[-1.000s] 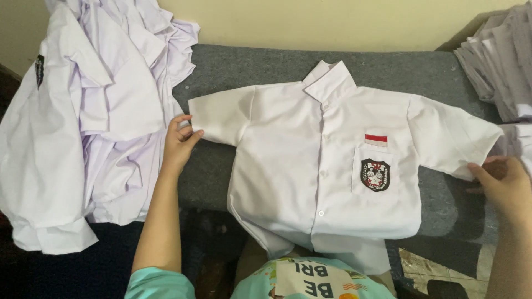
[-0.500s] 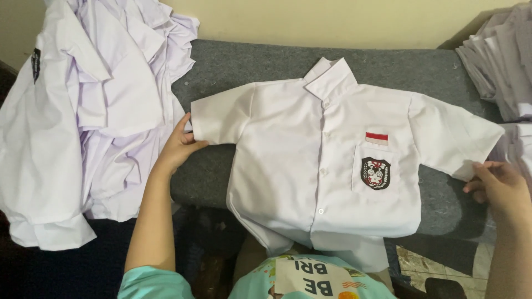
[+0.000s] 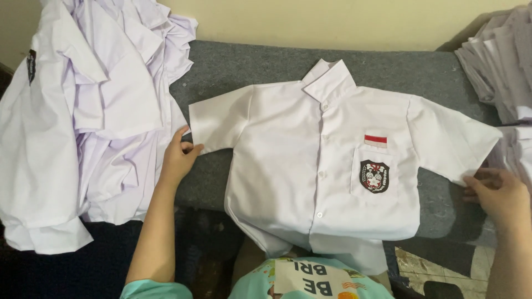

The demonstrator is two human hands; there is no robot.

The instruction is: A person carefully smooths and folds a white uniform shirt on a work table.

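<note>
Two hands at work, I'm pinching both sleeve cuffs of the white shirt (image 3: 310, 166) lying flat on the grey desk (image 3: 249, 72), left hand (image 3: 178, 158) and right hand (image 3: 499, 194) gripping; sleeve-folding inward seemingly follows.

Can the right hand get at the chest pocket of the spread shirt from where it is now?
Probably yes. The right hand rests at the cuff of the shirt, and the pocket lies face up on the same side. Only flat white cloth lies between them, nothing standing in the way.
</note>
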